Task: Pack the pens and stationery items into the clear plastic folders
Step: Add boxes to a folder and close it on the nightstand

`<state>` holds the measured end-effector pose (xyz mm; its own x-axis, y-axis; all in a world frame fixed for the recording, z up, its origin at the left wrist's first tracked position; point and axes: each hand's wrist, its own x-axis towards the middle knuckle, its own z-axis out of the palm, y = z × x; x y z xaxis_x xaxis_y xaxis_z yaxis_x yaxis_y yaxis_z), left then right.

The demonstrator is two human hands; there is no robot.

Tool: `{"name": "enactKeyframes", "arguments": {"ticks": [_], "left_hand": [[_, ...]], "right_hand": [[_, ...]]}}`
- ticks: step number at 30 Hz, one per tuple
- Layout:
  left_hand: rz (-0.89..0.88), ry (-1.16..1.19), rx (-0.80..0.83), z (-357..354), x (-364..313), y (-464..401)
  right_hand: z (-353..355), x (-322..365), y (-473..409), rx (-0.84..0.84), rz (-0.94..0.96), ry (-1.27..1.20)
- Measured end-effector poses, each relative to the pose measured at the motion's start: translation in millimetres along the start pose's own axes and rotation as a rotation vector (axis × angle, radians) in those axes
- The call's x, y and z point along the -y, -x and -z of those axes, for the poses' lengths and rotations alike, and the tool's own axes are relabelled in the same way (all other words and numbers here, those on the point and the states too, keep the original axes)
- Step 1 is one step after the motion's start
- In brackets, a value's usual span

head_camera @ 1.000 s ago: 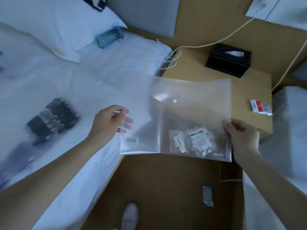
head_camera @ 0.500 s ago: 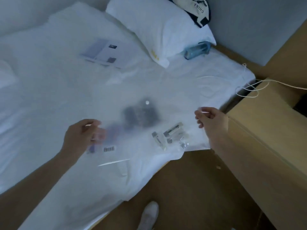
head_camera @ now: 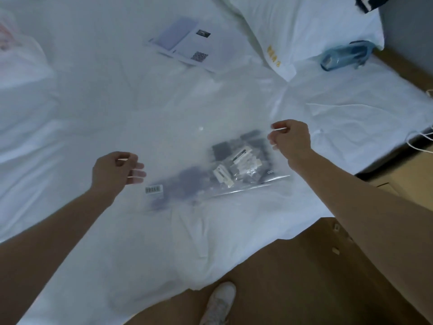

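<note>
A clear plastic folder with a white snap button and a barcode sticker hangs low over the white bed. My left hand pinches its left edge and my right hand pinches its right edge. Inside it, at the lower right, lie several small white packets. A dark pile of stationery shows through the plastic; whether it is inside the folder or on the bed beneath it is unclear.
White printed sheets lie further back on the bed. A pillow and a blue bottle sit at the back right. White cords hang at the right edge. Brown floor and my white shoe are below.
Both hands have swung the folder from over the wooden nightstand leftward to above the bed. It now hangs over the dark pile of stationery.
</note>
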<state>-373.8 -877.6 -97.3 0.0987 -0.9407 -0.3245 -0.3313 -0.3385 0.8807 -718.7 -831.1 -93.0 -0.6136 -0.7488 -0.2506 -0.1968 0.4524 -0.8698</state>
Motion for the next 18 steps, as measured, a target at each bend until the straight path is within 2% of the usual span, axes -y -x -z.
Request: {"name": "enactKeyframes", "arguments": {"ticks": [5, 8, 11, 13, 15, 18], "left_hand": [[0.025, -0.234, -0.088, -6.0, 23.3, -14.5], [0.029, -0.485, -0.145, -11.8, 25.5, -12.9], [0.013, -0.568, -0.224, -17.9, 19.8, -10.7], [-0.082, -0.673, -0.252, -24.2, 11.9, -7.8], [-0.258, -0.761, -0.245, -36.3, 1.5, -0.9], [-0.47, -0.725, -0.136, -71.3, -19.0, 22.2]], "right_hand": [[1.2, -19.9, -4.8, 0.025, 0.059, 0.177], [4.0, -24.9, -4.6, 0.046, 0.057, 0.179], [11.2, -25.0, -0.5, 0.048, 0.043, 0.119], [22.3, -23.1, 4.0, 0.03, 0.033, 0.086], [38.4, -23.1, 9.8, 0.013, 0.035, 0.07], [69.1, -25.4, 25.4, -0.003, 0.045, 0.076]]}}
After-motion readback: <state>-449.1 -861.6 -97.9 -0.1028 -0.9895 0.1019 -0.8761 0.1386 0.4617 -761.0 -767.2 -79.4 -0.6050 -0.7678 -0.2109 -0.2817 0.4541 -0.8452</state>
